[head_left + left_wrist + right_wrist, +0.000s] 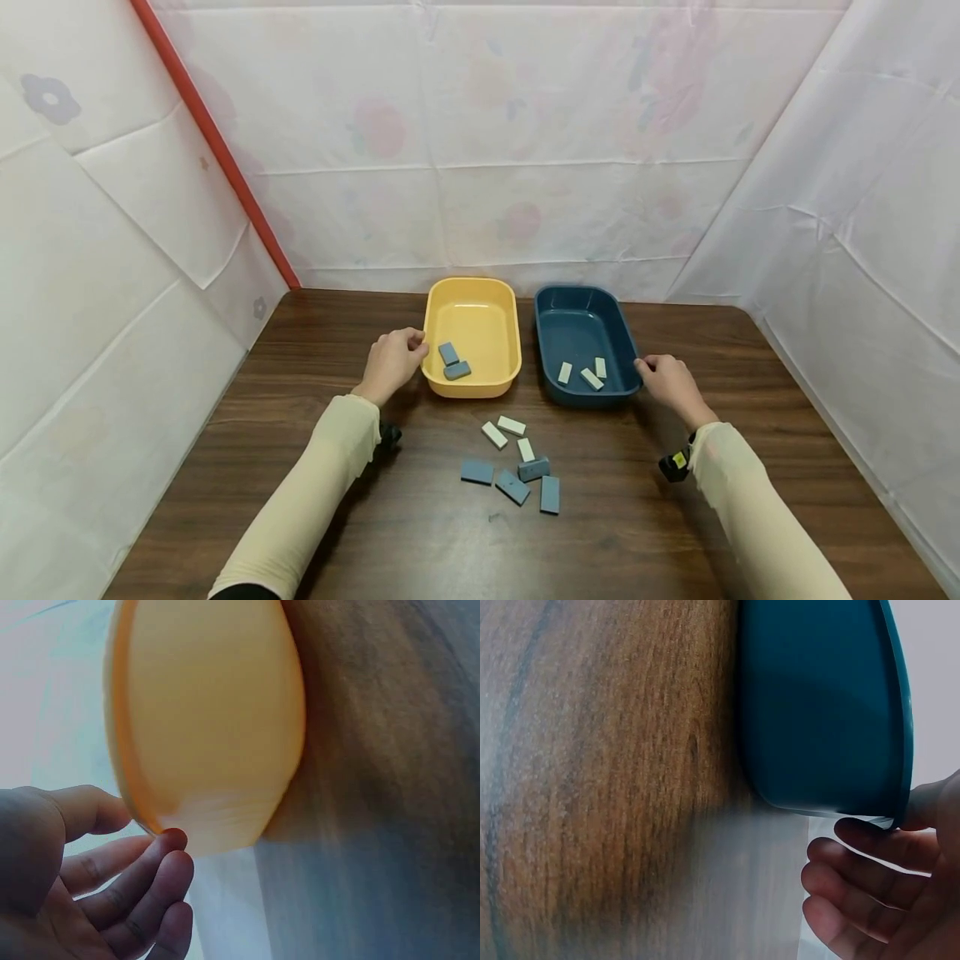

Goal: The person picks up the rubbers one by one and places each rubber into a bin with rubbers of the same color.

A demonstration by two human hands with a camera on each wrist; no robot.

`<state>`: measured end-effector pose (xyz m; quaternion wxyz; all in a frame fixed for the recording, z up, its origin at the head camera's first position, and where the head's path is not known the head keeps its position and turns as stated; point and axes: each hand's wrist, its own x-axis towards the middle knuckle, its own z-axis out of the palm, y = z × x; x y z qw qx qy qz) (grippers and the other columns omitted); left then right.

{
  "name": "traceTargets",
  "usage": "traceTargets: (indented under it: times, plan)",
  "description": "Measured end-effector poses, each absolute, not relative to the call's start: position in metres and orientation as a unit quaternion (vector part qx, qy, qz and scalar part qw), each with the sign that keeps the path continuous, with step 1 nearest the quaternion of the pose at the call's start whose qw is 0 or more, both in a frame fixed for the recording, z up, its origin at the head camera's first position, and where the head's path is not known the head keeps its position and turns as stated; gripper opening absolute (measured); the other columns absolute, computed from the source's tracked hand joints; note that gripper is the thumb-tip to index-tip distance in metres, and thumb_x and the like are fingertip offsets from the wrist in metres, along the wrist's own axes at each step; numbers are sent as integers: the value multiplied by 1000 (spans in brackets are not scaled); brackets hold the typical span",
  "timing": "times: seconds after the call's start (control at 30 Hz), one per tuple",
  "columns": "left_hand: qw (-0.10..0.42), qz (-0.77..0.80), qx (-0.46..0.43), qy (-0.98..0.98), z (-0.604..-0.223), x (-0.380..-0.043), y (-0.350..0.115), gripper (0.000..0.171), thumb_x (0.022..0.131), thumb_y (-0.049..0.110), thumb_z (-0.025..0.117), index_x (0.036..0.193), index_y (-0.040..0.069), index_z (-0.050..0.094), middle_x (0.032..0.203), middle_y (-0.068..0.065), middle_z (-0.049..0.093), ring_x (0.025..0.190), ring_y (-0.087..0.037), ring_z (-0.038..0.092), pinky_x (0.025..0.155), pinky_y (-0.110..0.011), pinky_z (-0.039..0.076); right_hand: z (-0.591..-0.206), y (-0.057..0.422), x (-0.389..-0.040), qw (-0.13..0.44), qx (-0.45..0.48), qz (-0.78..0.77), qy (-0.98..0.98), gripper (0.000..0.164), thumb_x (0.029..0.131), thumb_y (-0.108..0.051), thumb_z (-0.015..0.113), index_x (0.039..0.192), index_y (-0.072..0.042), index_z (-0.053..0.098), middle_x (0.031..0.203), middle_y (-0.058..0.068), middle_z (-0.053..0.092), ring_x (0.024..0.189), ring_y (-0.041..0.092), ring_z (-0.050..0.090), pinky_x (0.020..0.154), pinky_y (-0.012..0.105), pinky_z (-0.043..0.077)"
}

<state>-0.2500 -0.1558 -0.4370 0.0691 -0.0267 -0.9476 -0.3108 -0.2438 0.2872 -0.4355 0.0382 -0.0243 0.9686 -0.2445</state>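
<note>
My left hand [392, 365] pinches the left rim of a yellow tray [472, 389] between thumb and fingers; the left wrist view shows the same hold on the yellow tray's wall [217, 712]. Two grey blocks [457, 370] lie inside that tray, towards its near left. On the other side, my right hand [670, 385] pinches the right rim of a dark blue tray [588, 399], and the right wrist view shows thumb and forefinger at the blue tray's edge [825, 712]. Three cream blocks [592, 379] lie in the blue tray.
Several grey blocks [512, 487] and three cream blocks [495, 435] lie loose on the dark wooden table [420, 533], in front of the trays. White patterned sheets [480, 125] close off the back and both sides. A red strip [217, 146] runs down the left corner.
</note>
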Motion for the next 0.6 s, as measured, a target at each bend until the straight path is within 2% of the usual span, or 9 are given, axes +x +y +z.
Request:
traceTargets:
  times: [0.13, 0.33, 0.43, 0.6]
  plan:
    - [82, -294, -34, -952, -434, -246, -154, 30, 95, 21, 61, 116, 2, 70, 104, -13, 72, 89, -28, 67, 80, -43, 53, -437, 287, -243, 29, -28, -243, 969, 37, 103, -23, 42, 106, 6, 66, 62, 3, 46, 64, 21, 47, 61, 31, 36]
    - [110, -283, -37, -952, -429, -237, -147, 28, 94, 21, 62, 114, 4, 71, 104, -14, 66, 94, -29, 61, 87, -45, 49, -436, 288, -243, 28, -29, -244, 969, 38, 103, -23, 42, 108, 6, 66, 62, 4, 46, 63, 20, 46, 60, 31, 36]
    - [121, -282, -49, -951, -423, -230, -142, 27, 93, 20, 62, 114, 5, 71, 102, -14, 65, 88, -27, 58, 82, -43, 48, -437, 288, -243, 30, -29, -247, 968, 39, 104, -23, 42, 112, 7, 65, 63, 4, 47, 63, 20, 47, 60, 31, 36]
    - [117, -273, -86, -951, -409, -218, -130, 22, 92, 19, 63, 107, 7, 74, 90, -9, 66, 74, -21, 57, 68, -35, 47, -438, 288, -243, 26, -28, -247, 968, 39, 104, -23, 42, 114, 7, 65, 66, 6, 50, 65, 21, 48, 60, 31, 37]
